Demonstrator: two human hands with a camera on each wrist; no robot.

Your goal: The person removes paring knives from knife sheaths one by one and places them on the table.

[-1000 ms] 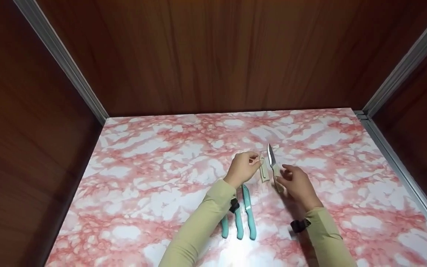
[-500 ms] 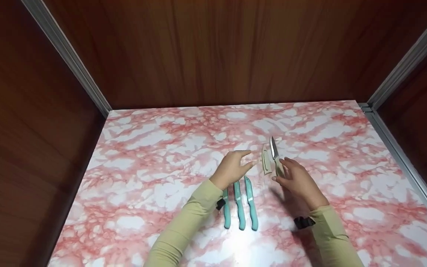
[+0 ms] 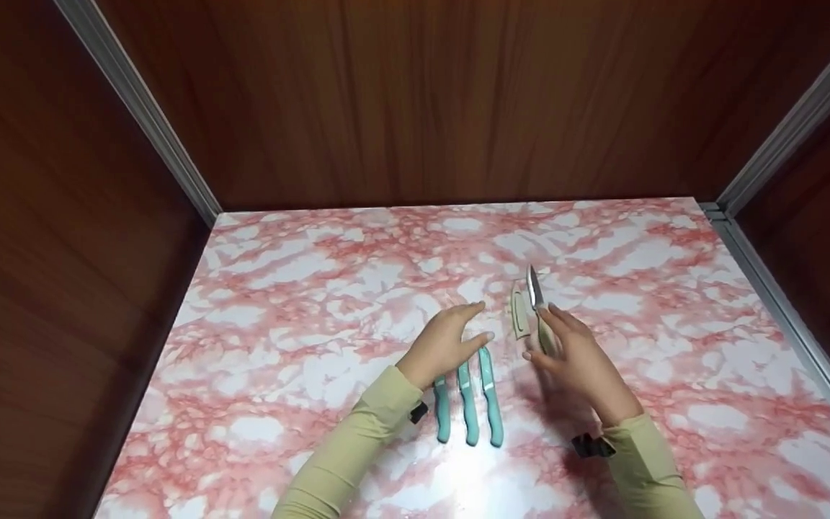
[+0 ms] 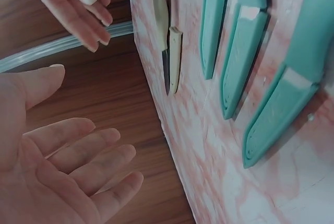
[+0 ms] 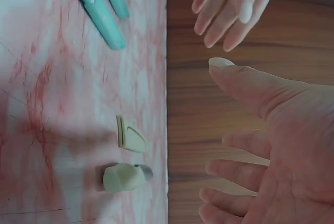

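A paring knife with a cream handle and a bare blade lies on the marbled table. Close along its left side is its cream sheath, separate from the blade. My right hand hovers over the handle, fingers apart; the right wrist view shows a gap between that hand and the knife. Nothing is in my left hand, which is spread above three teal knives lying side by side. In the left wrist view those knives have teal sheaths over their blades.
Dark wood-grain panels stand behind and on both sides of the table. Grey metal rails run along the corners. A black wrist camera is strapped at the right sleeve.
My left hand has drawn back leftward from the cream sheath, its fingers spreading. My right fingers have opened wider around the paring knife's handle. The head view has shifted slightly.
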